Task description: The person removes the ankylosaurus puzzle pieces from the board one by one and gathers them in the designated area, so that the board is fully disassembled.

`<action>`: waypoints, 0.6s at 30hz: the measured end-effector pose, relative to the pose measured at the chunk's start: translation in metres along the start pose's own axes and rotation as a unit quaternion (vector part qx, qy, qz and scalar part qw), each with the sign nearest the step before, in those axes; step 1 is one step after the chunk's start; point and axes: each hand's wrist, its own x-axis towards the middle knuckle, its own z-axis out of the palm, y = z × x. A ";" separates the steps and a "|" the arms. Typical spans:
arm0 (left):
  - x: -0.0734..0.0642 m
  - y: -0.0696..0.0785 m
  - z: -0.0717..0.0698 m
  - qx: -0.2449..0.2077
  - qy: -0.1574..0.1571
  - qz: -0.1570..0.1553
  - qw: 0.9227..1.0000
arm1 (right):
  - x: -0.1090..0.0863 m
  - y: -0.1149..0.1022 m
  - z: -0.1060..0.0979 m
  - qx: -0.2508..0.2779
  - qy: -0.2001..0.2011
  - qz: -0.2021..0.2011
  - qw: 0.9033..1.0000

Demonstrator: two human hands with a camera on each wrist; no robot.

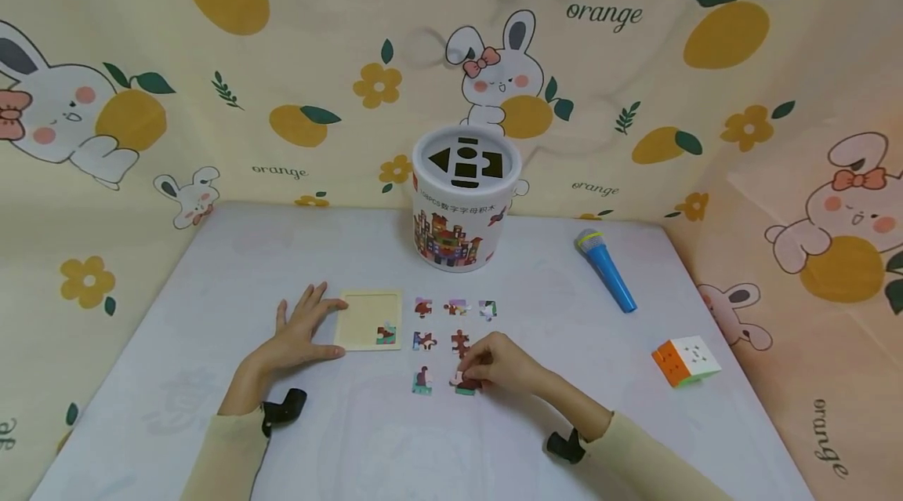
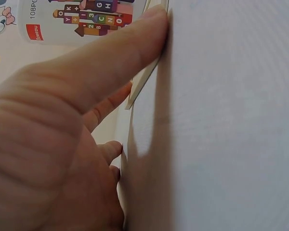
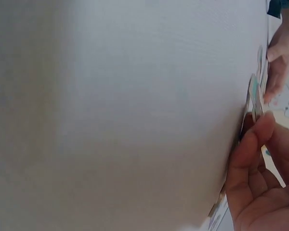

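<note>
A square cream puzzle tray [image 1: 356, 321] lies on the table, with one puzzle piece [image 1: 386, 334] in its lower right corner. My left hand [image 1: 305, 331] touches the tray's left edge with extended thumb and index finger, the other fingers spread. In the left wrist view the thumb [image 2: 120, 53] lies along the tray's rim. Right of the tray, my right hand [image 1: 502, 362] pinches a puzzle piece [image 1: 466, 385] with green at its bottom between thumb and fingers. The right wrist view shows that piece [image 3: 254, 94] tilted up at the fingertips. Several loose pieces [image 1: 423, 341] lie between tray and right hand.
A white block bucket [image 1: 458, 211] with a shape-sorter lid stands at the back middle. A blue toy microphone [image 1: 608, 272] lies to the right, and a puzzle cube [image 1: 686, 361] sits near the table's right edge. Patterned cloth [image 1: 317, 54] hangs behind the table.
</note>
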 end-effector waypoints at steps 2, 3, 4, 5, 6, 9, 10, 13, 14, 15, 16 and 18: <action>0.000 0.001 0.000 -0.001 0.000 0.001 1.000 | 0.001 0.000 0.002 -0.008 0.005 -0.005 1.000; 0.000 0.000 0.001 0.001 0.001 0.002 1.000 | 0.001 -0.001 0.003 -0.012 0.008 -0.007 1.000; 0.000 0.001 0.000 0.000 0.002 0.004 1.000 | 0.001 -0.001 0.003 -0.017 0.012 -0.009 1.000; 0.000 0.002 0.000 0.000 0.002 0.005 1.000 | 0.002 -0.002 0.004 -0.024 0.016 -0.011 1.000; 0.000 0.002 0.000 0.001 0.002 0.006 1.000 | 0.002 -0.002 0.004 -0.030 0.018 -0.011 0.999; -0.001 0.003 0.000 0.003 0.001 0.003 1.000 | 0.002 -0.004 0.005 -0.047 0.026 -0.009 0.999; -0.001 0.003 0.000 0.004 0.000 0.001 1.000 | 0.003 -0.004 0.006 -0.050 0.027 -0.007 0.998; -0.002 0.003 0.000 0.005 -0.001 -0.002 1.000 | 0.003 -0.005 0.007 -0.062 0.030 -0.006 0.998; -0.002 0.004 0.000 0.005 -0.001 -0.002 1.000 | 0.003 -0.005 0.007 -0.066 0.030 -0.007 0.997; -0.002 0.004 0.000 0.005 0.000 -0.002 1.000 | 0.004 -0.005 0.007 -0.070 0.031 -0.008 0.997; -0.002 0.004 0.000 0.005 0.000 -0.002 1.000 | 0.004 -0.006 0.007 -0.076 0.033 -0.010 0.997; -0.002 0.003 -0.001 0.005 0.001 0.000 1.000 | 0.004 -0.007 0.008 -0.086 0.036 -0.014 0.996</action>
